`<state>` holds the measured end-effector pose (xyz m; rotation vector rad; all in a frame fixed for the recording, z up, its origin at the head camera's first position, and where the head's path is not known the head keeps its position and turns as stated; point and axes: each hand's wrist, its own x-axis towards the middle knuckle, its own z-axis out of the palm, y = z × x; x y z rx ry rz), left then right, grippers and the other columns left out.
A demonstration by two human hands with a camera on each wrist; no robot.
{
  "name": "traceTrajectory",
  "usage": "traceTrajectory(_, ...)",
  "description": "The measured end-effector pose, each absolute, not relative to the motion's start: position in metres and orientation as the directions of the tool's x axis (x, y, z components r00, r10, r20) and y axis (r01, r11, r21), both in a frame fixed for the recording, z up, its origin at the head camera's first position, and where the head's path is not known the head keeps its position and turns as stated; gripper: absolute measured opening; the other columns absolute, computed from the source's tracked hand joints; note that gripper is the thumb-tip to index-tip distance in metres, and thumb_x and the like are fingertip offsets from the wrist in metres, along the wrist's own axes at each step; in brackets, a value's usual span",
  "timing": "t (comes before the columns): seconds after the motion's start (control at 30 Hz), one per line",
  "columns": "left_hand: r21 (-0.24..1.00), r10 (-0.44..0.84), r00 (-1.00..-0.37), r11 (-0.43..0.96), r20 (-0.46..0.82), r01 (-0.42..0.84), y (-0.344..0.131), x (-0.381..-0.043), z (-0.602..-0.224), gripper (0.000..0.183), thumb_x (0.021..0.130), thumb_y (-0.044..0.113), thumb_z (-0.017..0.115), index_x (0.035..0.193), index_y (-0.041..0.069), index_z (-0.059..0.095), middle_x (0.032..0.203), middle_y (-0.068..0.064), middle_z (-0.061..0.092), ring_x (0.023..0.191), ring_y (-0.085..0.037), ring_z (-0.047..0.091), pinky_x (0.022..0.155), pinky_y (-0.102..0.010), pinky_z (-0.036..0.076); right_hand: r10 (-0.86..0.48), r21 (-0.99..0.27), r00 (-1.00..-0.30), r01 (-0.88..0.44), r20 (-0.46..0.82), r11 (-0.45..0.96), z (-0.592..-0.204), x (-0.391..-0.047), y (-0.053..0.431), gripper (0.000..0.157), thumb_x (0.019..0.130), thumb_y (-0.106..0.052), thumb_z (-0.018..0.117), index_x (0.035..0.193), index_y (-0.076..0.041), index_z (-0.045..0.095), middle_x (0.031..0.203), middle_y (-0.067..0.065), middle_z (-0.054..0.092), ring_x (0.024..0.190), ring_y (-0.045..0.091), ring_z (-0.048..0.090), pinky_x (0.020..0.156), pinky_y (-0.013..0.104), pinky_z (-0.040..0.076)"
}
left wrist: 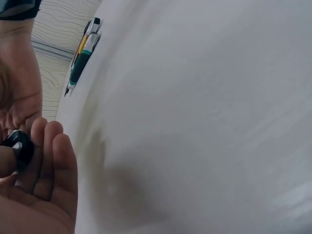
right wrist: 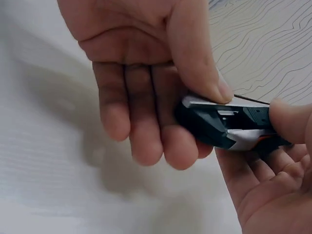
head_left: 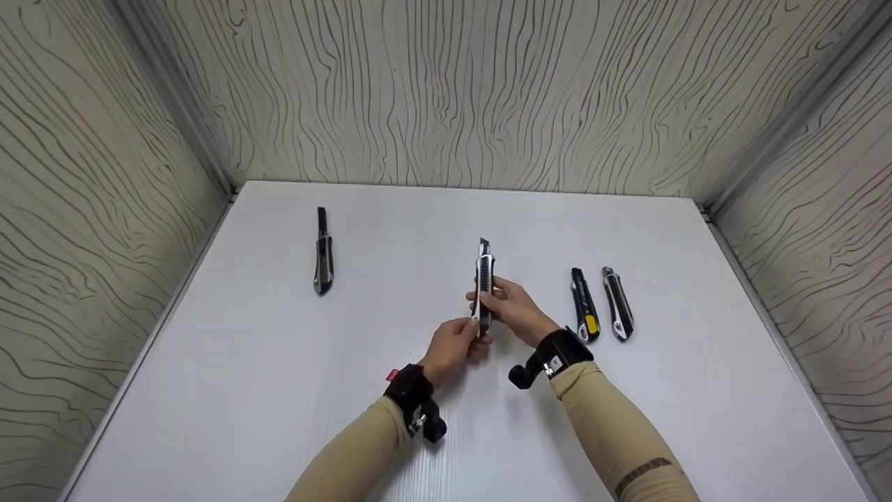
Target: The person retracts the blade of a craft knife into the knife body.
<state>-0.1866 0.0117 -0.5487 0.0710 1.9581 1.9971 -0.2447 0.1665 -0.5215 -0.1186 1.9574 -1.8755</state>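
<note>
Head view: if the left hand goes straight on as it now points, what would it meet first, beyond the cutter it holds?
Probably the right hand, which grips the same cutter just ahead of the left hand; exact depth is unclear.

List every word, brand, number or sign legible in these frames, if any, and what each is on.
No text can be read in any view.
Red tag on the left wrist strap: too small to read.
White patch on the right wrist strap: marks too small to read.
Held knife: no lettering can be made out.
Left knife, yellow-marked knife, far-right knife: any print is too small.
</note>
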Motion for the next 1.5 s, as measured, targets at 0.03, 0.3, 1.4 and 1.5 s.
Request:
traceTrajectory(0.03, 0.978, 0.282, -0.938, -0.001, -0.201, -0.210, 0.012, -0.186, -0.549, 0.040, 0.105, 0.022, 0.041, 0.114, -0.011, 0.060, 0.099, -0.022, 0.071, 0.077, -0.019, 0.067, 0.070, -0.036, 0.057, -0.347, -0.971, -0.907, 0.223, -0.240, 0.089, -0.520, -0.244, 0.167, 0.045, 0.101, -0.009, 0.049, 0.141, 0.007, 0.038, 0.128, 0.021, 0.061, 0.102, 0.014, 0.062, 0.090, 0.027, 0.051)
traceTrajectory(0.3, 0.968, 0.311, -0.925, -0.050, -0.218, -0.246, 0.011, -0.184, -0.550, 0.041, 0.105, 0.022, 0.041, 0.116, -0.012, 0.060, 0.103, -0.027, 0.070, 0.076, -0.016, 0.066, 0.068, -0.030, 0.056, -0.314, -0.973, -0.921, 0.216, -0.232, 0.087, -0.520, -0.245, 0.164, 0.039, 0.100, -0.008, 0.049, 0.135, 0.010, 0.044, 0.126, 0.021, 0.063, 0.099, 0.012, 0.063, 0.087, 0.025, 0.052)
traceTrajectory(1.4, 0.974, 0.260, -0.941, -0.008, -0.217, -0.227, 0.011, -0.187, -0.551, 0.035, 0.104, 0.016, 0.042, 0.110, -0.013, 0.060, 0.094, -0.019, 0.072, 0.076, -0.013, 0.067, 0.076, -0.037, 0.059, -0.233, -0.948, -0.933, 0.305, -0.276, -0.097, -0.527, -0.238, 0.151, 0.038, 0.102, -0.010, 0.046, 0.132, 0.013, 0.044, 0.111, 0.016, 0.065, 0.094, 0.014, 0.065, 0.087, 0.028, 0.053)
traceTrajectory(1.5, 0.974, 0.255, -0.941, 0.009, -0.222, -0.227, 0.012, -0.188, -0.551, 0.035, 0.104, 0.015, 0.042, 0.108, -0.014, 0.061, 0.096, -0.023, 0.071, 0.076, -0.015, 0.067, 0.077, -0.040, 0.058, -0.228, -0.948, -0.934, 0.303, -0.274, -0.102, -0.527, -0.237, 0.152, 0.036, 0.102, -0.009, 0.047, 0.132, 0.013, 0.045, 0.107, 0.012, 0.066, 0.093, 0.014, 0.066, 0.086, 0.027, 0.054)
